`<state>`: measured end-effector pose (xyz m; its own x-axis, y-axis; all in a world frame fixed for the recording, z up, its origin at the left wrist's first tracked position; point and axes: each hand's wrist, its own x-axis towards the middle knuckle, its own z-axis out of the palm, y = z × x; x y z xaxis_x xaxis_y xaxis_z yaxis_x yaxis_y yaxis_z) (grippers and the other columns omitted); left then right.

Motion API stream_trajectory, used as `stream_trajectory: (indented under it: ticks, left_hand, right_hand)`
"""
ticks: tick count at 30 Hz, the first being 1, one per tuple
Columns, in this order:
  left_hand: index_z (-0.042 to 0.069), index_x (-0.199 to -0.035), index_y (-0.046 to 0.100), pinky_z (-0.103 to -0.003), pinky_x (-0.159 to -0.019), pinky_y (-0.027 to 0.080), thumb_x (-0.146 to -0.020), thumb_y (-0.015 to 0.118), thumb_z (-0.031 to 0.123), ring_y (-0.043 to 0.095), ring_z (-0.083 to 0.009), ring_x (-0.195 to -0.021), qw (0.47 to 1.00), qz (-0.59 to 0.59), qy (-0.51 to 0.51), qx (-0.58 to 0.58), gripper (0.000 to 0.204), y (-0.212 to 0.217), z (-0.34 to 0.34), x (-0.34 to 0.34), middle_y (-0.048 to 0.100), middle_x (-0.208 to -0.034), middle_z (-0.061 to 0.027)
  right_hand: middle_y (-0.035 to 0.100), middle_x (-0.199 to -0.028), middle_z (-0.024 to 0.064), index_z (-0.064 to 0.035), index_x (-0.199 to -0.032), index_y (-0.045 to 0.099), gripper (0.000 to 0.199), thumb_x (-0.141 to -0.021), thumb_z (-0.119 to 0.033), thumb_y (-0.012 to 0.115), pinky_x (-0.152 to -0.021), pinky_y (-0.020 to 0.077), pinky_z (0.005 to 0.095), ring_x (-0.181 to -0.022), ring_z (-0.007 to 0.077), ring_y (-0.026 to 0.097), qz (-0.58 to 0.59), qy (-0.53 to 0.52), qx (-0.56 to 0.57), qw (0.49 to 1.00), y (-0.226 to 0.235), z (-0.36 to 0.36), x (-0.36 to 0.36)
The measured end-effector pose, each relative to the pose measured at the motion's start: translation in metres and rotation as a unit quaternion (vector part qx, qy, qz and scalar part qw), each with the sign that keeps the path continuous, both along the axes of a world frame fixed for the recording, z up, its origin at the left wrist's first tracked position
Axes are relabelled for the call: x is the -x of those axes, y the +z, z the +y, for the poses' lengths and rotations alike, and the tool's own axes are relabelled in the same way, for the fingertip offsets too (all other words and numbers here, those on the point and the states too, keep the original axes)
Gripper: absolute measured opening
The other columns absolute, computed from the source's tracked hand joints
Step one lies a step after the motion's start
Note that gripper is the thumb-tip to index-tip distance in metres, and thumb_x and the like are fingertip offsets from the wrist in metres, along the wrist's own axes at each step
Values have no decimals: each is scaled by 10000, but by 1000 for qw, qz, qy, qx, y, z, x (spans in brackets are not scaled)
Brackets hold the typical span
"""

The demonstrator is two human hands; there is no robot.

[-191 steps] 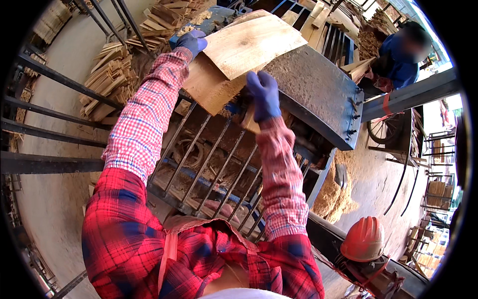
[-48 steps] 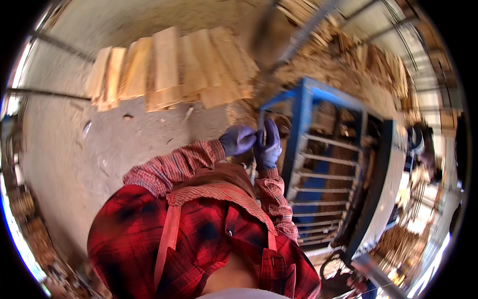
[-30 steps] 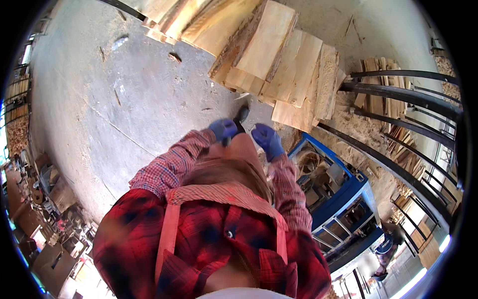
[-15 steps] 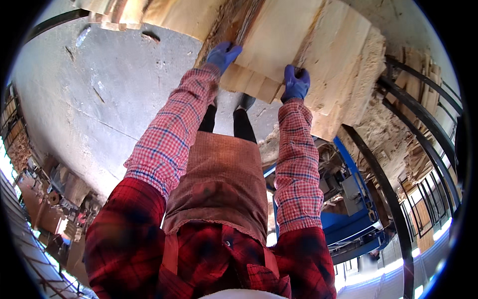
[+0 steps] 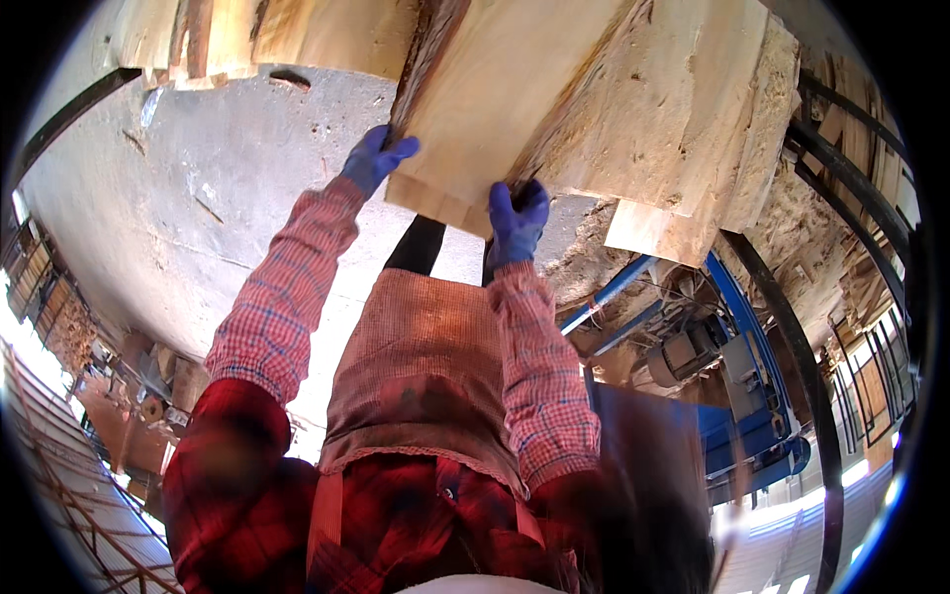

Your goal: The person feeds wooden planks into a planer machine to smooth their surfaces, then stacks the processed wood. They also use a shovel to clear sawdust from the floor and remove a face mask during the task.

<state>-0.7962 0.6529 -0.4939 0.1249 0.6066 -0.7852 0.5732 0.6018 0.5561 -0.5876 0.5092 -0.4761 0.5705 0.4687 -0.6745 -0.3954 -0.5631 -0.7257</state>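
A wide, pale wooden board [image 5: 500, 89] with dark bark along its edges stretches away in front of me. My left hand [image 5: 378, 158], in a blue-purple glove, grips its left edge near the close end, thumb on top. My right hand [image 5: 519, 218], gloved alike, holds the near right corner with the thumb on the upper face. The fingers of both hands are mostly hidden under the wood. Beside it on the right lie more rough, pale boards [image 5: 683, 109], stacked with uneven ends.
Further boards [image 5: 327, 35] lie at the far left. A blue machine [image 5: 747, 396] with a grey motor [image 5: 688, 351] stands at right, behind a black metal bar [image 5: 792, 346]. Black rails [image 5: 851, 183] hold stacked wood. Grey concrete floor [image 5: 247, 148] shows at left, with scraps on it.
Both hands have shifted left and nearer to me, and the board has come with them. Its near end now stands apart from the boards on the right.
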Motion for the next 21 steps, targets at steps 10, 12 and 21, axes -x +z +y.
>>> stream_trajectory:
  ticks: [10, 12, 21]
  left_hand:
    - [71, -1355, 478, -352, -1034, 378, -960, 404, 513, 565, -226, -1127, 936, -198, 286, 55, 597, -114, 15, 24, 612, -1225, -73]
    - [75, -1336, 501, -330, -1008, 400, -949, 422, 527, 579, -215, -1091, 911, -171, 331, 176, 599, -109, 21, 17, 618, -1209, -69]
    - [94, -1284, 554, -362, -972, 449, -916, 463, 565, 591, -216, -1079, 903, -187, 347, 169, 605, -80, -20, -19, 624, -1202, -73]
  right_hand:
    - [424, -1403, 148, -41, -1341, 423, 741, -841, -563, 587, -1072, 333, 413, -1263, 291, 420, 384, -335, -79, 857, -25, -7, -68]
    - [415, -1422, 126, -58, -1352, 428, 607, -932, -491, 496, -1106, 285, 410, -1291, 297, 381, 409, -369, -104, 828, -40, -13, -77]
    - [506, -1304, 82, -169, -1336, 452, 736, -785, -620, 641, -955, 420, 467, -1152, 296, 503, 187, -331, 23, 925, -17, 0, -96]
